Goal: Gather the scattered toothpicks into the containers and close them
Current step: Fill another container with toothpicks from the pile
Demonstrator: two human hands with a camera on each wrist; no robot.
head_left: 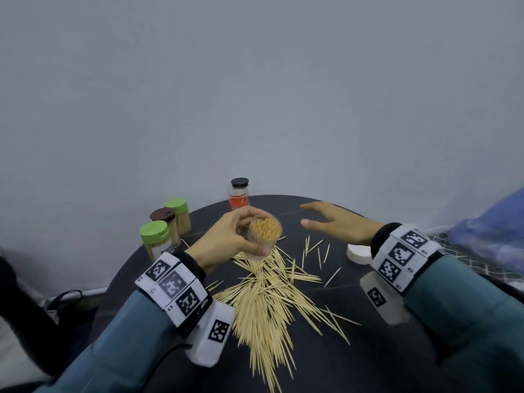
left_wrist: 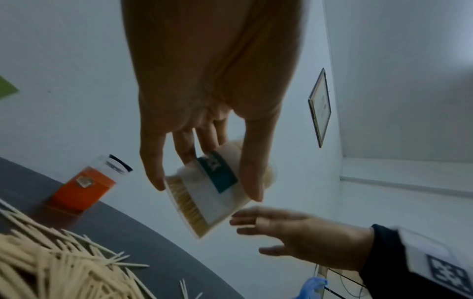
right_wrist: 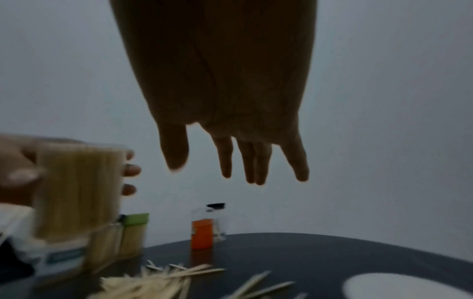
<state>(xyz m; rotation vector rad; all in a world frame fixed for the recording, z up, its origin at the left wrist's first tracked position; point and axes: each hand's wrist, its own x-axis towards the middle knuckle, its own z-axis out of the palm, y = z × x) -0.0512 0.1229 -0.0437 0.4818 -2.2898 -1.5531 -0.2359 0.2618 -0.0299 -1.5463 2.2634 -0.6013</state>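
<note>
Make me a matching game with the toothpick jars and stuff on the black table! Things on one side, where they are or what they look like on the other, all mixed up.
Things:
1. open toothpick container
2. orange-label jar
3. white lid
4. loose toothpicks

Descriptions:
A. lies flat on the table by the right wrist
B. held up in the left hand
C. scattered in a pile on the table
D. stands at the far edge, black cap on

Pairs: 1-B, 2-D, 3-A, 4-C
</note>
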